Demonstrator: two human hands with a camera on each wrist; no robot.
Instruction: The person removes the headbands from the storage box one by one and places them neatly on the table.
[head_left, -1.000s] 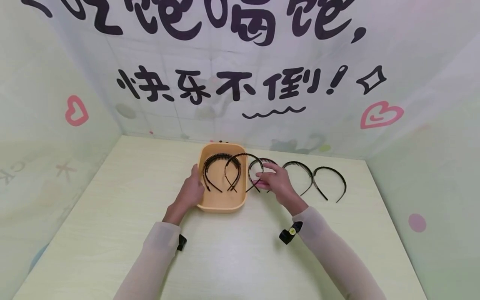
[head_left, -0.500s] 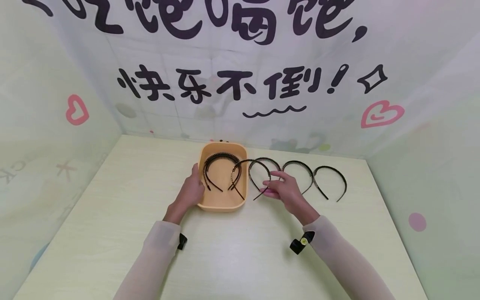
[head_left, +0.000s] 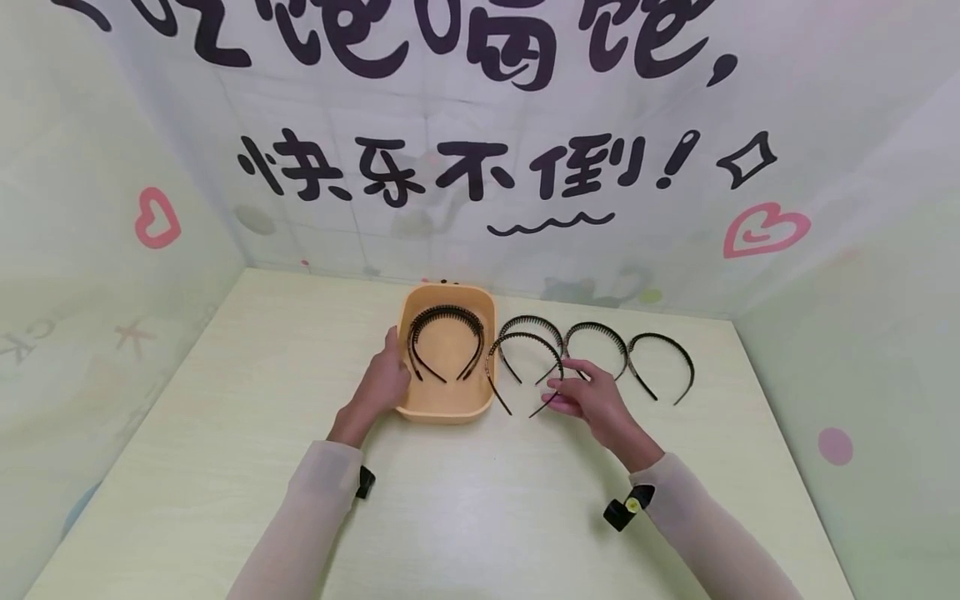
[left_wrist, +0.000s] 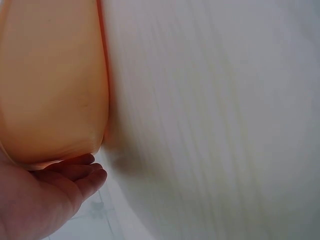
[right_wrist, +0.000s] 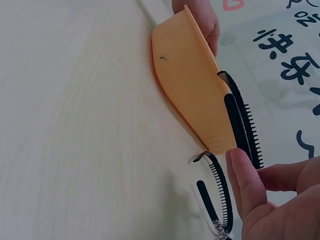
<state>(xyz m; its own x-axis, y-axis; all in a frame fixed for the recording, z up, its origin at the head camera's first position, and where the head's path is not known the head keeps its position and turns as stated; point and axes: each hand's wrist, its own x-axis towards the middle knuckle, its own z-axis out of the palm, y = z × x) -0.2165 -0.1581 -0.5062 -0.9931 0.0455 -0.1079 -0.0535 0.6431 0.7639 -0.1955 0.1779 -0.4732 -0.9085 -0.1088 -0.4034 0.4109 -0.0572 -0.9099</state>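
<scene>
Cannot count the overlapping headbands (head_left: 447, 311) inside the orange tray (head_left: 447, 402), cut off in the left wrist view, nor read whole the upper lettering (head_left: 377, 68), cropped by the head view's top edge.

The tray (head_left: 446, 407) is peach, open-topped and round-cornered; the left hand (head_left: 383, 379) grips its left wall. In it I see black toothed headbands (head_left: 448, 311), overlapping, arches away from the person; how many, I can't quite tell. The right hand (head_left: 596, 402) pinches another headband (head_left: 525, 335), black and toothed, by one leg, just right of the tray. Behind it and farther right, three dark headbands (head_left: 596, 326) lie in a row, neighbours touching or nearly so, legs toward the person.
</scene>
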